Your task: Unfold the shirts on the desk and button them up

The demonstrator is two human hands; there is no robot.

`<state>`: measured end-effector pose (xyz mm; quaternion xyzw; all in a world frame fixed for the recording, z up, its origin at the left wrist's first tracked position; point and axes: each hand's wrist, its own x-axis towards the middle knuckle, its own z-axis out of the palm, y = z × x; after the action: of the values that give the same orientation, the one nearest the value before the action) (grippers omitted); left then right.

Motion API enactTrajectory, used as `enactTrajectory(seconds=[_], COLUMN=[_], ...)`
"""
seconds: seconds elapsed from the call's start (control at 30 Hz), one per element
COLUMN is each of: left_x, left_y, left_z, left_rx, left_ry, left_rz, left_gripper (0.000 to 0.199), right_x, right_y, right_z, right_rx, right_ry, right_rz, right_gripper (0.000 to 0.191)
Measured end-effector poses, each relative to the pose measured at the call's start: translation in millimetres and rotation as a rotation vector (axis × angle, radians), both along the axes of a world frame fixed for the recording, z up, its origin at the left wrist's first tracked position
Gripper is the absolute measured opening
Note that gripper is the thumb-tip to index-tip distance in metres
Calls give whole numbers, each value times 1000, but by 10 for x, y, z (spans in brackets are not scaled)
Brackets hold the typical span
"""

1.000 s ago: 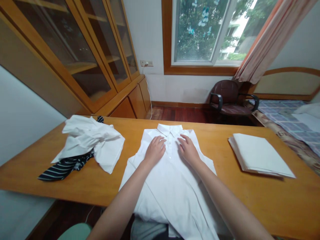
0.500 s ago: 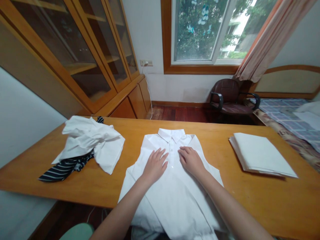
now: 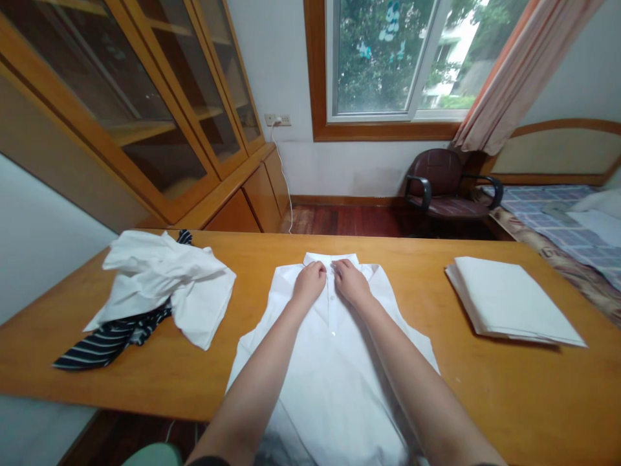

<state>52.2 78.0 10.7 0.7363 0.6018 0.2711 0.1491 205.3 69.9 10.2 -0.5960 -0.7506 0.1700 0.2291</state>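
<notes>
A white button-up shirt point(image 3: 334, 362) lies front up on the table, its collar at the far end and its lower part running toward me. At the left side of the collar, my left hand point(image 3: 310, 283) is closed, with curled fingers gripping the cloth beside the button line. My right hand point(image 3: 350, 281) is closed on the collar's right side, fingertips pinched at the neck opening. Both hands hide the collar points. A few small buttons show on the placket below them.
On the wooden table point(image 3: 485, 401), a crumpled white garment point(image 3: 160, 272) lies over a black striped tie point(image 3: 104, 346) at left. A folded white stack point(image 3: 514, 301) lies at right. Beyond are a glass-door cabinet point(image 3: 242, 188) and a chair point(image 3: 446, 184). A pale green stool point(image 3: 152, 455) stands below.
Both hands have moved up the shirt front from its chest to the collar. Their fingers, spread on the cloth before, have curled in. The view has shifted slightly.
</notes>
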Motion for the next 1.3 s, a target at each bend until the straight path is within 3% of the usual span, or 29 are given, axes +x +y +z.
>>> enactTrajectory(seconds=[0.13,0.33,0.5,0.67,0.9,1.0,1.13,1.3], left_x=[-88,-161,-147,-151,-149,-138,-108,-96], left_y=[77,52,37,48,48,28,-30,-60], left_z=[-114,-163,-123,-122,-90,-55,-22,4], left_rx=[40,159,111,34,-22,-114,-390,-634], left_ry=[-34,-118,-159,-333,-375,-465,-707,-1003], left_rz=[-3,-135,-218,-244,-194,-118,-20,-1], left_gripper=[22,14,14,11,13,16,23,34], right_x=[35,134,161,152,88,66,76,92], right_y=[-29,21,70,79,21,-31,-71,-52], right_z=[-100,-220,-224,-195,-135,-109,-70,-61], right_rx=[31,145,202,227,296,303,301,313], right_ry=[36,328,500,515,526,507,363,251], right_rz=[-56,26,53,92,90,90,183,186], right_gripper=[32,23,17,16,14,10,8,7])
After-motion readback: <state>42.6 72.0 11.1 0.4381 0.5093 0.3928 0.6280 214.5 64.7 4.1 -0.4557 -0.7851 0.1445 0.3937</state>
